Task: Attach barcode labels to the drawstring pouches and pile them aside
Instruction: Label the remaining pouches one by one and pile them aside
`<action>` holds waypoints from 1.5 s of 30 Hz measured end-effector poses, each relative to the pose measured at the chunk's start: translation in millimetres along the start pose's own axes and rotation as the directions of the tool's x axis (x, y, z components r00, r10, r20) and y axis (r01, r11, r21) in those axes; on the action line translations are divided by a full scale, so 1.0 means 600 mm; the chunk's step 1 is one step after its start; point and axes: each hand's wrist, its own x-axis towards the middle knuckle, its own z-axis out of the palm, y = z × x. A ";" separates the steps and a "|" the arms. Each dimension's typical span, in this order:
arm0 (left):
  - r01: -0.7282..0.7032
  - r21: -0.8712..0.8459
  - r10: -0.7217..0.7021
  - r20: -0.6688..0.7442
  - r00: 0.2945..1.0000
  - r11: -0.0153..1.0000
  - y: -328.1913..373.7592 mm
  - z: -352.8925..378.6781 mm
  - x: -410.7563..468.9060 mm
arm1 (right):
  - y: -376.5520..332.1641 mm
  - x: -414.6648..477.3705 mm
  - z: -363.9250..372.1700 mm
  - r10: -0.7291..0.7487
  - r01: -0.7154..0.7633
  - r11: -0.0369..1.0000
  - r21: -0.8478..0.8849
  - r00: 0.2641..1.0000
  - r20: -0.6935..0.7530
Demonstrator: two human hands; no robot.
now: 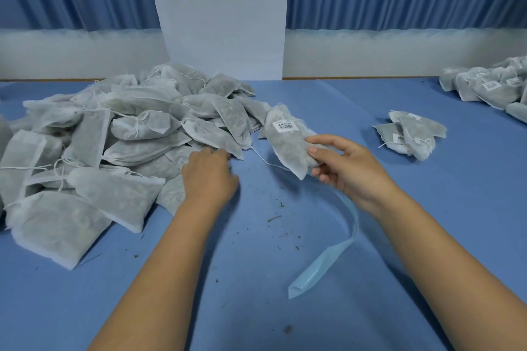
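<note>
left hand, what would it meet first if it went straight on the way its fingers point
The left hand points into the pile of unlabelled pouches; first in line is probably the pouch at the pile's near edge, just ahead of it. Contact is unclear.

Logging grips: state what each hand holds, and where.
Right hand pinches the labelled pouch by its near end, below the barcode label. Left hand touches the unlabelled pouch pile; its hold cannot be told.

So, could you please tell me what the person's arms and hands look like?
The left hand and the right hand wear no gloves. The forearms are bare, with no sleeves in view. No ring, watch or bracelet shows.
</note>
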 end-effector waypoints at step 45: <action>-0.108 -0.883 0.507 0.158 0.847 0.456 0.046 -0.066 -0.051 | 0.018 -0.012 0.029 -0.526 0.432 0.809 -0.398 0.835 -0.161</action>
